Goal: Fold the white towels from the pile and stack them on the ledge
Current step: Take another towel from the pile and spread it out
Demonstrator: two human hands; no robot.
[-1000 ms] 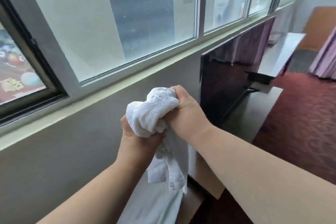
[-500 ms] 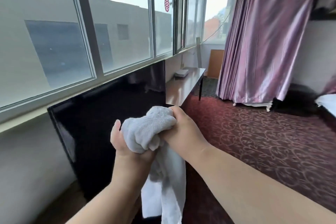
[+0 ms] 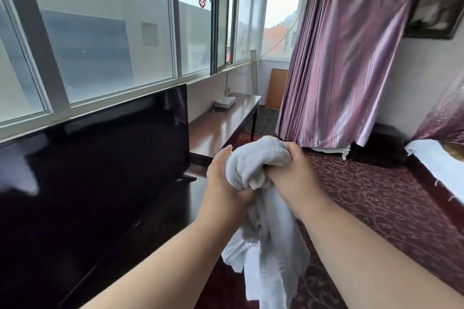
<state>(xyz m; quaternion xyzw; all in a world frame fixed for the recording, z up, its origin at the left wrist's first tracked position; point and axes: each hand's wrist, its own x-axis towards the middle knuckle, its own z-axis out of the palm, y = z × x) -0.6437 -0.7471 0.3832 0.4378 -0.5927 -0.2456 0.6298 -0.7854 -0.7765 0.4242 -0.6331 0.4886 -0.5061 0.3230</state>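
White towel (image 3: 256,163) sits bunched between both hands in mid-air, its tail hanging below; I see the left hand (image 3: 223,183) and right hand (image 3: 296,178) each clenched round it. I judge folding hasn't begun: next I must shake it open and find corners. Since a second ago the view swung from the window ledge (image 3: 125,105) toward the television (image 3: 95,158) and curtain (image 3: 339,57); the grip is unchanged.

Towel (image 3: 256,160) rough terry cloth; TV (image 3: 95,158) glossy; curtain (image 3: 346,57) satiny.

Dark wooden desk (image 3: 221,128) — television (image 3: 95,158) and a flat white box (image 3: 225,102) on it.
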